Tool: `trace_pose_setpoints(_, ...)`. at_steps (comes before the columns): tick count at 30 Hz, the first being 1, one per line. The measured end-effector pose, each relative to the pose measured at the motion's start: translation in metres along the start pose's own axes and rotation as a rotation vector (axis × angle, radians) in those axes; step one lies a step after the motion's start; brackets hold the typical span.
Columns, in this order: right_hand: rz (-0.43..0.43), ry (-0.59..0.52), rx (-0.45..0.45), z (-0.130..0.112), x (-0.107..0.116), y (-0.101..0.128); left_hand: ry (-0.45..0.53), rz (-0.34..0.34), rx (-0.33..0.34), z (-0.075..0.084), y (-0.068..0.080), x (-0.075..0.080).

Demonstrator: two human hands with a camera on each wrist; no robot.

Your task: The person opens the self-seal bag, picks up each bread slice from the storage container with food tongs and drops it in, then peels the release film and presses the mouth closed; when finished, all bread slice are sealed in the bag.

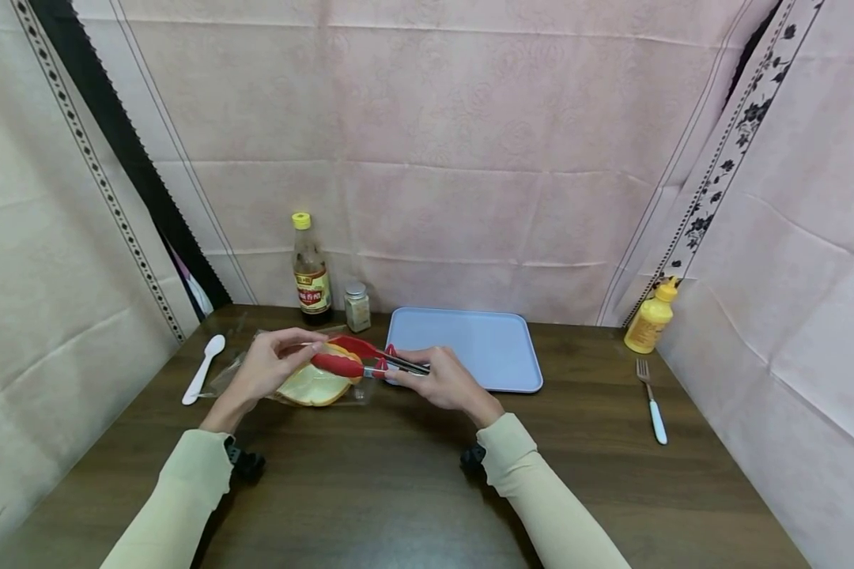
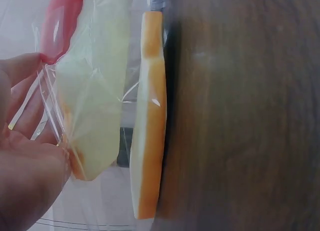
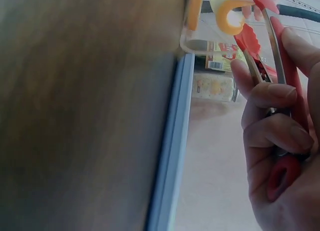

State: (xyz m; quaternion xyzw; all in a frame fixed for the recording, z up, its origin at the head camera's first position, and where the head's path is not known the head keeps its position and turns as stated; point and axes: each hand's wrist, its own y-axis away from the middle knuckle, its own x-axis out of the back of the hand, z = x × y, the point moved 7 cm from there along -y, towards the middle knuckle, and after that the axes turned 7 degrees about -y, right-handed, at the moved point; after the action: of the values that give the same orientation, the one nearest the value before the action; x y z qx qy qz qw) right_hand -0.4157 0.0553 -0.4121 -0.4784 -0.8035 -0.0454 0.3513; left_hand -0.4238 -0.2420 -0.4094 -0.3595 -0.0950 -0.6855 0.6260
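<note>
Toward the left edge of my bench [image 1: 370,474] lies a white plastic spoon [image 1: 202,369], well clear of my work. Just to its right my left hand [image 1: 270,367] pinches the open mouth of a clear plastic bag [image 2: 50,98], fingers curled round the film to hold it apart. Inside the bag are bread slices [image 1: 315,385]; the left wrist view shows one slice lifted and bending while another lies flat on the bench. Red-tipped tongs [image 1: 359,357] reach into the bag from the right, and my right hand [image 1: 444,383] is curled round their metal arms near the hinge, squeezing the tips together on the raised slice.

I judge the bread light, soft and easy to tear or dent, so the tongs should bite well into the crumb, past the crust, with a gentle squeeze. The bag film is thin and slippery and wants a firm pinch at its rim.

Behind, at the back edge, stand a brown sauce bottle [image 1: 311,273] with a yellow cap and a small spice jar [image 1: 358,307]. A pale blue tray [image 1: 484,344] lies beside my right hand. Further right a fork [image 1: 651,403] lies, and a yellow squeeze bottle [image 1: 651,318] stands in the back right corner.
</note>
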Motion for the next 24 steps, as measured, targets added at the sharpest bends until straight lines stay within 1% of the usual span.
trace_pose_setpoints(6, 0.018, -0.025, 0.026, 0.001, -0.002, -0.002, -0.003, 0.011, 0.019, 0.000, 0.001, 0.003)
trace_pose_setpoints(11, -0.001, -0.018, -0.004, 0.007, -0.004, -0.003, -0.037, 0.021, 0.026, -0.004, 0.002, 0.005)
trace_pose_setpoints(14, -0.008, 0.015, -0.027, 0.010, -0.003, -0.003, -0.063, 0.015, 0.019, -0.006, 0.002, 0.008)
trace_pose_setpoints(19, -0.009, 0.025, -0.038, 0.012, -0.003, -0.003, -0.096, -0.015, 0.007, -0.009, 0.002, 0.007)
trace_pose_setpoints(24, -0.003, 0.013, -0.018, 0.008, -0.003, -0.003, -0.091, -0.008, -0.025, -0.004, -0.001, 0.006)
